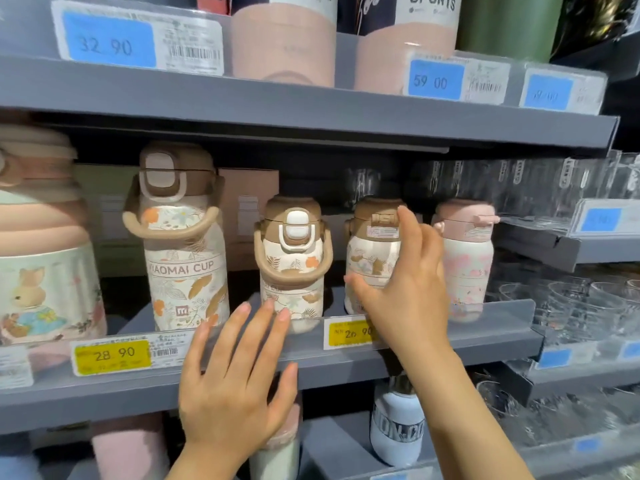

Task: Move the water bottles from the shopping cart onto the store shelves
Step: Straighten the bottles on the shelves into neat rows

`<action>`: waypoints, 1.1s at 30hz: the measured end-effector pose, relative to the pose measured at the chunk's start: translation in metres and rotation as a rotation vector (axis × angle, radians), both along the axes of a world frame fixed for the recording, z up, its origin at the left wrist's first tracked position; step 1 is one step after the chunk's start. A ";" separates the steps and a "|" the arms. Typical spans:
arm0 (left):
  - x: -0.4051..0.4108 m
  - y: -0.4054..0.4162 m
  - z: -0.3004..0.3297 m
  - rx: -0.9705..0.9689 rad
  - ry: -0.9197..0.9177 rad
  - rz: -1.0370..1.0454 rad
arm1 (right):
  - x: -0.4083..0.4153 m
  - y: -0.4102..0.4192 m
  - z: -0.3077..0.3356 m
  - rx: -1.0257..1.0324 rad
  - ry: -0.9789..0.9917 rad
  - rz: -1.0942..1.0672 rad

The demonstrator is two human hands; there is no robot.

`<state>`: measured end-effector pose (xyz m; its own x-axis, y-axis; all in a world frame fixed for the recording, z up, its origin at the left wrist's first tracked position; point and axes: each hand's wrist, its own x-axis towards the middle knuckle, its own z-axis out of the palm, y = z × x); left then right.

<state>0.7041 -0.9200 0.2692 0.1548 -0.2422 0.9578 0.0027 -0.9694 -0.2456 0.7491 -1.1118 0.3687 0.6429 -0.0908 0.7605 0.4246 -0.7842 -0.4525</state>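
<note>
One head-worn wide-angle view looks forward and a little down, straight at the front of grey store shelving, from close range. The middle shelf (346, 362) runs across the centre of the picture, the shelf above (311, 109) fills the top, and a lower shelf shows at the bottom edge. Straight lines bow toward the picture's edges.
</note>
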 end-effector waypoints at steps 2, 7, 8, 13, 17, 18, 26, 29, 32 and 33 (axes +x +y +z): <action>0.000 0.002 -0.001 0.022 -0.008 -0.001 | 0.007 0.003 -0.001 0.023 0.028 -0.021; 0.001 0.001 -0.001 0.009 -0.006 -0.013 | 0.008 -0.003 -0.002 0.073 0.007 0.108; 0.001 0.001 -0.001 0.004 -0.002 -0.021 | 0.007 -0.007 0.000 0.082 0.019 0.165; 0.000 0.000 -0.001 -0.014 -0.001 -0.038 | 0.002 -0.028 0.007 0.034 0.086 0.344; 0.000 -0.003 -0.001 -0.043 -0.010 -0.047 | -0.002 -0.024 0.004 -0.092 0.009 0.217; 0.000 -0.003 -0.001 -0.044 -0.008 -0.047 | -0.001 -0.020 0.003 -0.095 -0.009 0.153; -0.002 -0.003 0.000 -0.054 0.017 -0.055 | 0.009 -0.019 0.002 0.099 0.025 0.281; -0.001 -0.003 0.000 -0.053 0.006 -0.057 | 0.006 -0.035 0.003 0.056 0.067 0.382; 0.000 -0.003 -0.001 -0.053 0.000 -0.050 | -0.001 -0.031 0.000 -0.072 -0.008 0.271; 0.000 -0.003 0.000 -0.055 -0.001 -0.050 | -0.002 -0.028 -0.002 -0.084 -0.036 0.202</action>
